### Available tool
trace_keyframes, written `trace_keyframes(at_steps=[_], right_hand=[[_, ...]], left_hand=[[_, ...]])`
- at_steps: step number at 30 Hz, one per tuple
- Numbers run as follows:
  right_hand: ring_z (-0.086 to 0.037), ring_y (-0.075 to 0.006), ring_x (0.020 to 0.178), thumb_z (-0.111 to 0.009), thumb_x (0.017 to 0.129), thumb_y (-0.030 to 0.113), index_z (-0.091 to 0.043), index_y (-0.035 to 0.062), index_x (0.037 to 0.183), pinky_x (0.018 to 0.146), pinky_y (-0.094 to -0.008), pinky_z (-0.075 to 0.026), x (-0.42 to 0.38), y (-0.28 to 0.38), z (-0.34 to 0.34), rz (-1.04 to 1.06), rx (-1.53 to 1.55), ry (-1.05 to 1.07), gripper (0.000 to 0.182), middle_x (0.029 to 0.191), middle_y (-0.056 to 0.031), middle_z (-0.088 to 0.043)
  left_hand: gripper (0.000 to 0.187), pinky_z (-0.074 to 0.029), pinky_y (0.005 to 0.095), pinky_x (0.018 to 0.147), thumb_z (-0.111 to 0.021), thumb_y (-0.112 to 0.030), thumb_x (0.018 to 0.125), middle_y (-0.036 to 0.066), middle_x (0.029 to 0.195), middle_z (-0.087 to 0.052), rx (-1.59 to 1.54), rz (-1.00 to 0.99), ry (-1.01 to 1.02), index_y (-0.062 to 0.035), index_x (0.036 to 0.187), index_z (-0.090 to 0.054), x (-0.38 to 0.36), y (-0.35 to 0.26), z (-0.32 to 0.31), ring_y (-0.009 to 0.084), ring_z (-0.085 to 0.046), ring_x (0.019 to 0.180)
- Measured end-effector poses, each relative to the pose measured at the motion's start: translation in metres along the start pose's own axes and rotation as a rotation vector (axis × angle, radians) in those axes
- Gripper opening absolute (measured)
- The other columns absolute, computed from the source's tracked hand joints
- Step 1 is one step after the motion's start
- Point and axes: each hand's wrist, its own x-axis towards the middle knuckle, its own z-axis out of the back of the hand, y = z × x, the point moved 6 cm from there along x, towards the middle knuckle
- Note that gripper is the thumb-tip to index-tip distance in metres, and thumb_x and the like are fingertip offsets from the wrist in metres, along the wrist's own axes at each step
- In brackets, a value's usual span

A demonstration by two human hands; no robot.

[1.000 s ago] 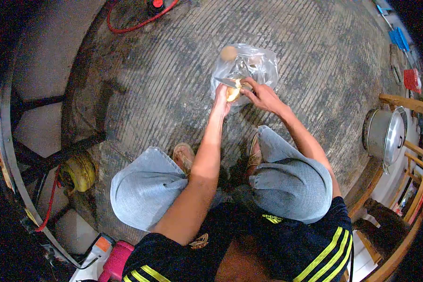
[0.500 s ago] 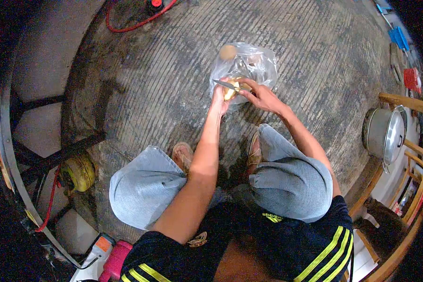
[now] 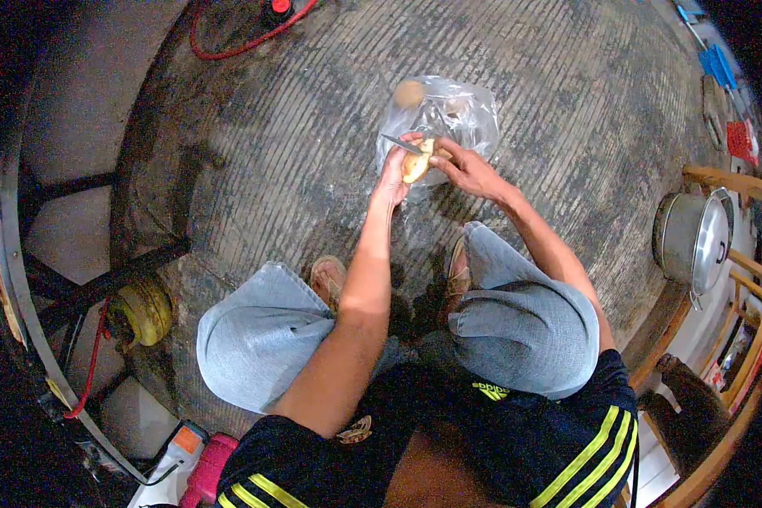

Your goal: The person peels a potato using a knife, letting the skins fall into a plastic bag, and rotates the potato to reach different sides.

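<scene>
My left hand [image 3: 390, 179] is closed around a partly peeled potato [image 3: 414, 169] with pale yellow flesh bared on top. In my right hand [image 3: 474, 175] is a knife [image 3: 401, 144], its handle hidden by the fingers. The blade points up and left across the top of the potato, and the right fingertips are close to or touching the potato. Both hands are over the near part of a clear plastic bag [image 3: 480, 106] spread on the floor. A round brown potato [image 3: 410, 94] lies at the bag's far left, with another brownish piece [image 3: 457, 107] blurred by the plastic.
Grooved concrete floor [image 3: 288, 152] surrounds the bag. A lidded metal pot [image 3: 684, 237] stands at the right, near wooden furniture [image 3: 728, 182]. At the left are a yellow-green gas cylinder [image 3: 140, 311] and a black metal frame [image 3: 110, 279]. A red hose [image 3: 229, 55] lies far left.
The potato has turned slightly in my left hand, showing more pale flesh. The knife and both hands have shifted slightly left.
</scene>
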Motion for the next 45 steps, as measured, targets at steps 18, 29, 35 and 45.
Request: trace_keyframes(at_steps=[18,29,35,45], right_hand=[[-0.058,-0.0368,0.094,-0.047,0.090,0.035,-0.038,0.0180,0.134,0.080,-0.0420,-0.046,-0.008,0.008,0.002,0.017,-0.307,-0.168,0.047,0.112,-0.0167,-0.058],[-0.058,-0.0398,0.092,-0.048,0.090,0.033,-0.044,0.0125,0.125,0.081,-0.0456,-0.045,-0.005,0.014,0.004,-0.012,-0.273,-0.159,0.041,0.103,-0.0217,-0.060],[-0.056,-0.0390,0.097,-0.048,0.090,0.035,-0.044,0.0108,0.124,0.083,-0.0440,-0.044,-0.003,0.006,0.010,-0.168,-0.096,-0.038,0.042,0.108,-0.0208,-0.058],[-0.055,-0.0393,0.100,-0.047,0.090,0.036,-0.043,0.0096,0.121,0.084,-0.0452,-0.044,-0.005,0.018,0.006,-0.122,-0.194,-0.033,0.041,0.108,-0.0218,-0.057]], left_hand=[[0.027,-0.050,0.0312,0.066,-0.050,-0.035,0.089,0.005,0.089,-0.061,-0.123,0.041,-0.168,-0.0097,0.098,-0.055,0.015,0.005,0.014,0.0178,-0.060,0.079],[0.028,-0.049,0.0315,0.060,-0.046,-0.035,0.090,0.004,0.088,-0.062,-0.037,-0.082,-0.249,-0.0107,0.099,-0.054,0.022,0.016,0.024,0.0171,-0.061,0.074],[0.028,-0.049,0.0293,0.050,-0.045,-0.033,0.091,0.007,0.089,-0.060,0.003,-0.076,-0.205,-0.0071,0.100,-0.051,0.015,0.013,0.011,0.0167,-0.060,0.072],[0.023,-0.051,0.0302,0.059,-0.048,-0.031,0.088,0.006,0.086,-0.059,-0.056,-0.102,-0.248,-0.0087,0.093,-0.051,0.012,0.009,0.013,0.0174,-0.061,0.075]])
